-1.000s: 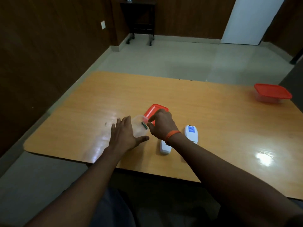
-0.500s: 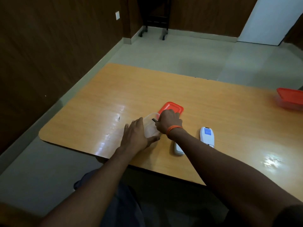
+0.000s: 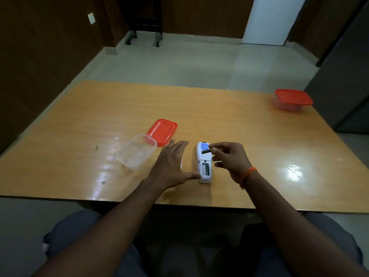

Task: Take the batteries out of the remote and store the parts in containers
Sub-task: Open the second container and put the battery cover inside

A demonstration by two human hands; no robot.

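A white remote (image 3: 201, 156) lies back-up on the table, its battery compartment (image 3: 206, 169) open with a dark battery inside. My right hand (image 3: 229, 156) pinches another dark battery (image 3: 206, 151) between thumb and fingertips just above the remote's upper half. My left hand (image 3: 171, 164) is spread flat to the left of the remote, its thumb tip touching the remote's lower left corner. A clear plastic container (image 3: 127, 166) stands open further left, and I see nothing clearly inside it. Its red lid (image 3: 162, 130) lies flat behind it.
The wooden table (image 3: 219, 116) has its front edge close to my lap. A second clear container with a red lid on (image 3: 292, 99) stands at the far right corner. A thin white sliver (image 3: 181, 164) shows beside my left hand.
Both hands have moved right, from the clear container to the remote. My left hand let go of the container. My right hand now holds a battery above the remote.
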